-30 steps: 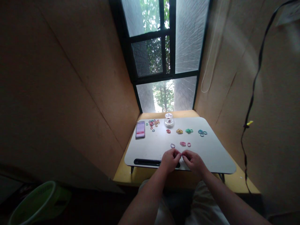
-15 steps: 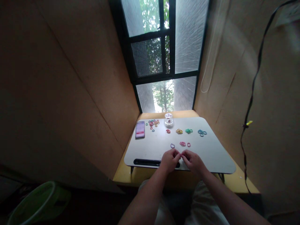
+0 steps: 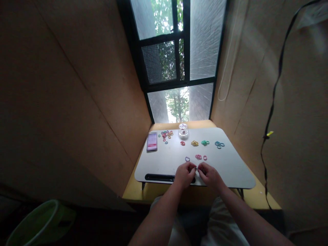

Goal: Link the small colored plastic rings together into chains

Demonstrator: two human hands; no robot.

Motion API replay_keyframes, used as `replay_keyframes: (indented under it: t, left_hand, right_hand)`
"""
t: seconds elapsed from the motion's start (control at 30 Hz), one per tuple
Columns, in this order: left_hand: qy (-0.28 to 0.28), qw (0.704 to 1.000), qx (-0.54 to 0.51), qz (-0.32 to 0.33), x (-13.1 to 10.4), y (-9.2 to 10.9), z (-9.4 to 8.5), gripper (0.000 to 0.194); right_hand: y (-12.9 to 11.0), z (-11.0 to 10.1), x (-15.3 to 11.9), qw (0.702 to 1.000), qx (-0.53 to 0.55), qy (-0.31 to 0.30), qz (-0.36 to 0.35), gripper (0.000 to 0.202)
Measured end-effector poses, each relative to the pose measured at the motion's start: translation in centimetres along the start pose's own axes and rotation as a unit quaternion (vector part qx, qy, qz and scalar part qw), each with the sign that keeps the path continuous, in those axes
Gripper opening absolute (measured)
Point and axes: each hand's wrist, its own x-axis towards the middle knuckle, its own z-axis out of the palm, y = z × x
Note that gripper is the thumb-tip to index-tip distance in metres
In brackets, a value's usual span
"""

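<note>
Pink elastic bands [image 3: 198, 157] lie beyond left hand [image 3: 185, 175] and right hand [image 3: 209, 174]. Their pinched grips have edged apart, baring a small item [image 3: 196, 168] between, seemingly still being worked.

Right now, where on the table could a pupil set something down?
On the white table, two patches: one between the phone and the black slot, left of the left hand; another between the blue bands, the right hand and the table's right edge. Crowded: the mixed pile of bands beside the phone, and the pink bands just beyond the hands.
</note>
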Motion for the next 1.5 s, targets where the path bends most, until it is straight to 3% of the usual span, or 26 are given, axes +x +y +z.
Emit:
replay_keyframes:
  t: [0.6,1.0,1.5]
  left_hand:
    - [0.001,1.0,0.005,-0.005,-0.1,-0.1,0.0,0.014]
    - [0.002,1.0,-0.03,-0.004,0.1,-0.3,0.3,0.016]
    - [-0.005,1.0,-0.001,-0.007,0.1,-0.4,0.2,0.01]
  right_hand:
    - [-0.7,-0.3,0.0,1.0,-0.001,0.017,0.004,0.008]
    - [0.4,0.0,0.1,0.999,0.031,0.004,0.018,0.012]
    - [-0.9,-0.5,0.0,1.0,0.007,0.017,0.003,0.008]
